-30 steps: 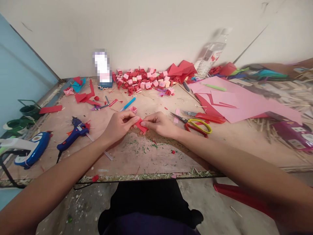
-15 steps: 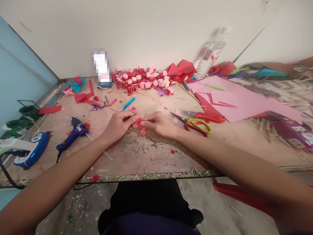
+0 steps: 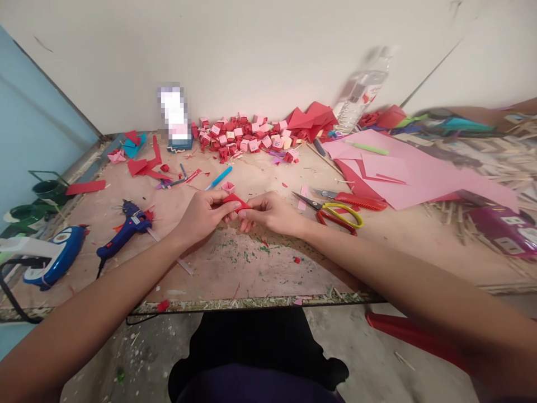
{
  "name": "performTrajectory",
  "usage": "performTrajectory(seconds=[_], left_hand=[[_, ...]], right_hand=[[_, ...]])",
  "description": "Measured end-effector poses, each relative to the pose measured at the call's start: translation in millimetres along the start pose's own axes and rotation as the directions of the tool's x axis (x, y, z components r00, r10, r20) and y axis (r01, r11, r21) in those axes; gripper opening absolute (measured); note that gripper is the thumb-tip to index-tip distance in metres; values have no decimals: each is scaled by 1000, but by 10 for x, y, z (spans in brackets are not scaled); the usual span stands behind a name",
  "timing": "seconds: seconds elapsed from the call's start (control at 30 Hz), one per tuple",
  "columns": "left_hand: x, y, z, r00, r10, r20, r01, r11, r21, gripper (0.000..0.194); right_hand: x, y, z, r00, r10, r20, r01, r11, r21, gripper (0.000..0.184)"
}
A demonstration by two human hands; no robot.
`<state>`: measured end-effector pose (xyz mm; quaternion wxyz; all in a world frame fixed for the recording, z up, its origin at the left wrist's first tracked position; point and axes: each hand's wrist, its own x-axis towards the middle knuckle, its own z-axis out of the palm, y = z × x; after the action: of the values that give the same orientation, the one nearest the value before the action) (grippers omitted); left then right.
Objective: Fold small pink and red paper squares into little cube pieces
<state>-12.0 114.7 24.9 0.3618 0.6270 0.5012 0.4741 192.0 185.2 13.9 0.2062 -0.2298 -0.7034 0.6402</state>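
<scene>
Between my two hands is a small piece of red paper [image 3: 235, 201], held just above the worktable. My left hand [image 3: 205, 215] pinches its left side between thumb and fingers. On the other side, my right hand [image 3: 271, 212] grips the right end, thumb on top. Just behind the fingers stands a small open pink paper box [image 3: 227, 188]. A blue pen-like tool [image 3: 218, 178] lies beyond it. To the right of my right hand lie yellow-and-red scissors [image 3: 335, 214] and a red-handled cutter knife [image 3: 354, 200].
A heap of small red and pink paper boxes [image 3: 247, 137] lines the wall, near a propped phone [image 3: 174, 115]. A blue glue gun [image 3: 126, 228] rests at left. Pink paper sheets [image 3: 423, 173] and a plastic bottle [image 3: 363, 89] are at right.
The red paper has been turned in my fingers, and more of its upper face shows beside my left thumb. Both hands stay in nearly the same place.
</scene>
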Motion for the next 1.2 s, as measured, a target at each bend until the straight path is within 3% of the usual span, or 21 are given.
performTrajectory(seconds=[0.2,0.47,0.73,0.97,1.2], left_hand=[[-12,-12,-2,999,-21,29,20,1000,7,23],[10,-19,-10,1000,0,1,0,999,-35,21],[-7,12,1,1000,-16,15,17,998,-56,20],[9,35,-1,998,-36,49,39,997,-67,22],[9,19,4,999,-30,35,32,998,-60,27]], right_hand=[[2,70,-31,998,-63,-28,61,996,-63,32],[-10,-22,1,1000,-6,-27,6,1000,-15,30],[-6,35,-35,999,-47,-16,47,999,-24,31],[16,22,-47,996,-60,-73,60,998,6,29],[-2,5,-42,999,-13,-32,14,999,29,32]])
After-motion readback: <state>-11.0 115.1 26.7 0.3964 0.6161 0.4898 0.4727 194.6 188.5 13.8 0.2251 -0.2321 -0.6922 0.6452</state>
